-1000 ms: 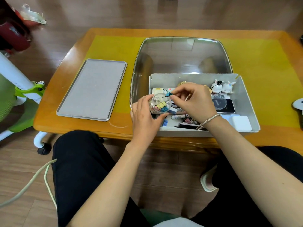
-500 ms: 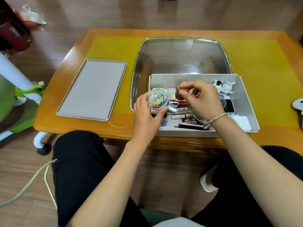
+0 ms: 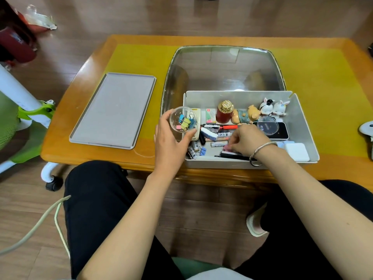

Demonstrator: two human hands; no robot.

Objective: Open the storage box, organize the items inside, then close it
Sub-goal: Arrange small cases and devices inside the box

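The right hand (image 3: 247, 141), fingers curled down onto a small pink clip (image 3: 226, 147) on the near floor of the open grey plastic storage box (image 3: 302, 118) at the table's front edge, could fumble it among loose batteries. The left hand (image 3: 171, 138) grips a tilted clear round cup of coloured binder clips (image 3: 182, 120), which might spill. Beyond, figurines line the box's back wall.

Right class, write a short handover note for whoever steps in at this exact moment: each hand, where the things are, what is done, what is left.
Left hand holds the clear round tub of binder clips over the left end of the storage box.
Right hand reaches into the box, fingers on a small pink item; whether its grip has closed is unclear.
Done: the lid is off and lies on the table, left of the box.
Left: gather the loose blue clip and batteries, tidy the rest, refit the lid.
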